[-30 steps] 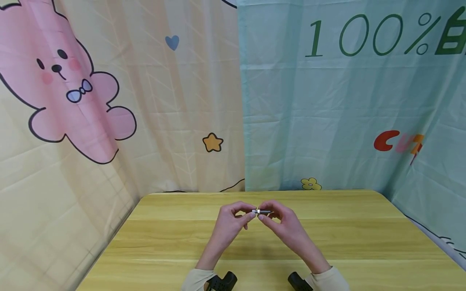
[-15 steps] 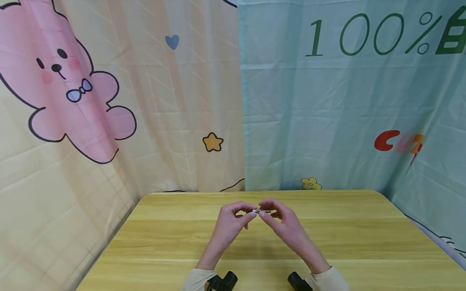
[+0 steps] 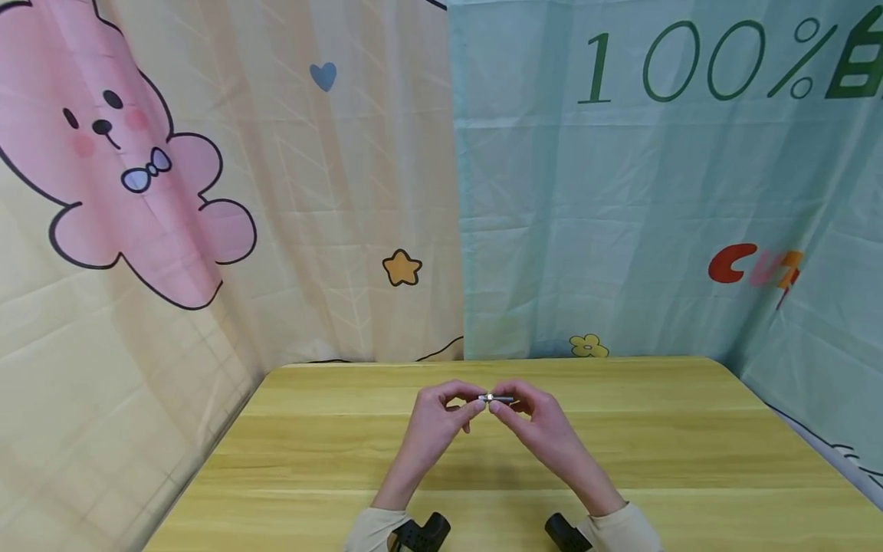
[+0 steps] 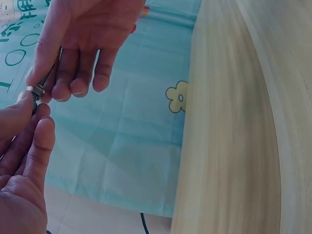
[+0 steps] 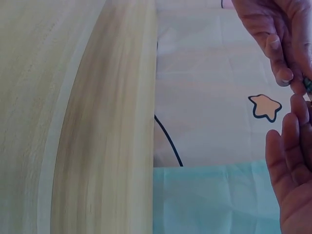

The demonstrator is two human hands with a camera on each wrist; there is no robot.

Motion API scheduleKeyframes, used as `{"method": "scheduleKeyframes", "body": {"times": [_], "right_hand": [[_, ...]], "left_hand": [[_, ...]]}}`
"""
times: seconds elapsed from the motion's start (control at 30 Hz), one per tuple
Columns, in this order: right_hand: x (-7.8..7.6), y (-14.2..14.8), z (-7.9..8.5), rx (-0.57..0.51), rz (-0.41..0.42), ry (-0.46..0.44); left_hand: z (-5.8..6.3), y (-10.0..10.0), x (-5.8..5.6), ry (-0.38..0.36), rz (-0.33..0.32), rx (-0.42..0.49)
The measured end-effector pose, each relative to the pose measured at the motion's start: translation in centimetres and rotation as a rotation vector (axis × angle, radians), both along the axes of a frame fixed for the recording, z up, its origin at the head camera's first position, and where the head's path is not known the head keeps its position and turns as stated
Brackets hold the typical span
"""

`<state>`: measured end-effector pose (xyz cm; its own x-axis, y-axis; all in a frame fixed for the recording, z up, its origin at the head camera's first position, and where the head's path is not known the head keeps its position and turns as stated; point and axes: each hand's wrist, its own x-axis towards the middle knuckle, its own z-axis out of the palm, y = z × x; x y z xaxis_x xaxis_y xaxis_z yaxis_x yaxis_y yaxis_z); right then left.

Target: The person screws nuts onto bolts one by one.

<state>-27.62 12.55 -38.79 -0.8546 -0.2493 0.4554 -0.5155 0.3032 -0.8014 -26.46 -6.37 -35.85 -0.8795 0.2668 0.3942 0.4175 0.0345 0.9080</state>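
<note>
A small silvery bolt (image 3: 506,399) lies level between the fingertips of both hands, held up over the table. A shiny nut (image 3: 490,398) sits around it near its left part. My left hand (image 3: 441,418) pinches the bolt's left end between thumb and index finger. With thumb and index finger my right hand (image 3: 534,418) pinches at the nut, the shank running back under its palm. In the left wrist view the nut (image 4: 36,90) shows between the two thumbs. The right wrist view catches only a dark bit of the bolt at its edge; the fingers cover the rest.
A wood-grain table (image 3: 331,460) spreads below the hands. Behind it hang a cream curtain (image 3: 359,176) with a printed bear and a light blue curtain (image 3: 607,207) with green lettering. Black wrist cameras (image 3: 429,533) sit at both cuffs.
The right index finger and thumb shift at the nut: half a second ago the index finger was raised a little, now it is back down. The left hand keeps its pinch, nearly still.
</note>
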Motion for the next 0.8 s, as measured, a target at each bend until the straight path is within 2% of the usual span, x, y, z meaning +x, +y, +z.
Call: {"method": "scheduleKeyframes", "body": {"times": [0.3, 0.43, 0.63, 0.8], "right_hand": [[0.2, -0.12, 0.02, 0.006, -0.058, -0.114], [0.08, -0.06, 0.07, -0.014, -0.047, -0.078], [0.08, 0.0, 0.27, -0.038, 0.03, 0.011], [0.1, -0.02, 0.2, -0.047, 0.07, 0.032]], "left_hand": [[-0.07, 0.27, -0.11, 0.008, -0.008, -0.01], [-0.1, 0.23, -0.07, 0.002, 0.003, 0.0], [-0.18, 0.14, -0.06, 0.007, 0.026, 0.002], [-0.29, 0.14, -0.12, 0.001, 0.031, 0.008]]}}
